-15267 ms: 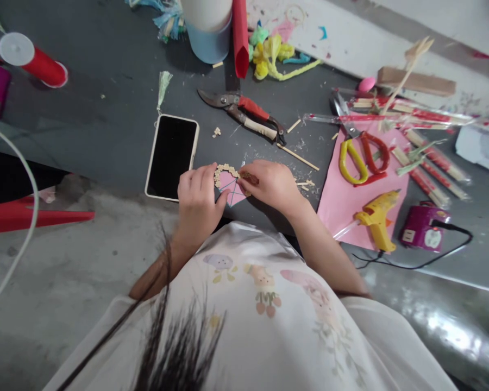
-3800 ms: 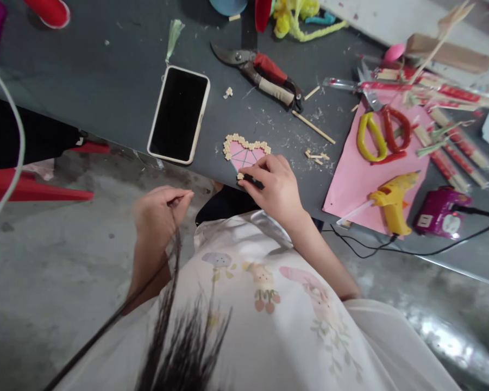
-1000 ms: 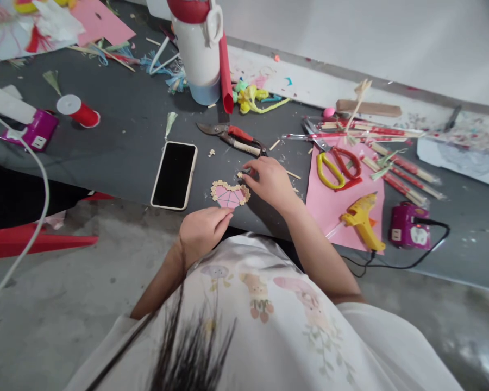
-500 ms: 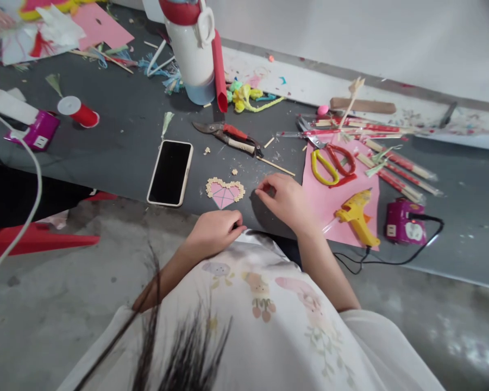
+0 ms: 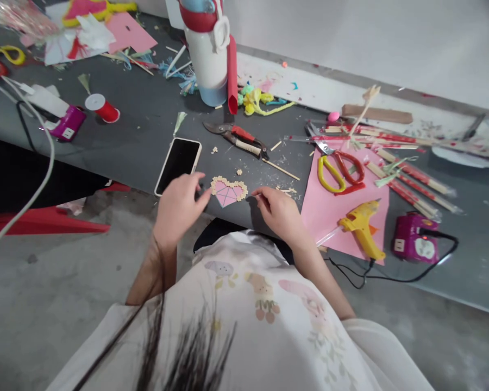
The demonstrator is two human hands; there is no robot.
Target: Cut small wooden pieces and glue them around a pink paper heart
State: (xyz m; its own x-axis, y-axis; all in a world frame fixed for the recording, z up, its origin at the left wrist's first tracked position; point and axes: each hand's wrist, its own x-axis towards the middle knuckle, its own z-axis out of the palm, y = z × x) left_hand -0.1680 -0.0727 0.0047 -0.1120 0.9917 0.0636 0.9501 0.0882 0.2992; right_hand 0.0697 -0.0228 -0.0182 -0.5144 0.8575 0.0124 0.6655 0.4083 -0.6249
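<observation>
A pink paper heart (image 5: 227, 194) edged with small pale wooden pieces lies near the front edge of the table. My left hand (image 5: 182, 203) is at its left, fingers apart and holding nothing, over the lower part of a black-screened phone (image 5: 181, 157). To the right of the heart is my right hand (image 5: 277, 210), thumb and index finger close together near its edge; whether something tiny is between them cannot be made out. One small wooden cluster (image 5: 239, 172) sits just above the heart. Thin stick pieces (image 5: 287, 191) lie behind my right hand.
Pruning shears (image 5: 238, 139) lie behind the heart, with a bottle (image 5: 207, 60) farther back. On the right, pink paper (image 5: 313, 217) bears scissors (image 5: 340, 172) and a yellow glue gun (image 5: 362, 227), its cord running to a purple box (image 5: 415, 238). A red thread spool (image 5: 102, 108) stands left.
My left hand has risen from the table's front edge to the phone and its fingers have spread. The view has shifted slightly; my right hand stays beside the heart.
</observation>
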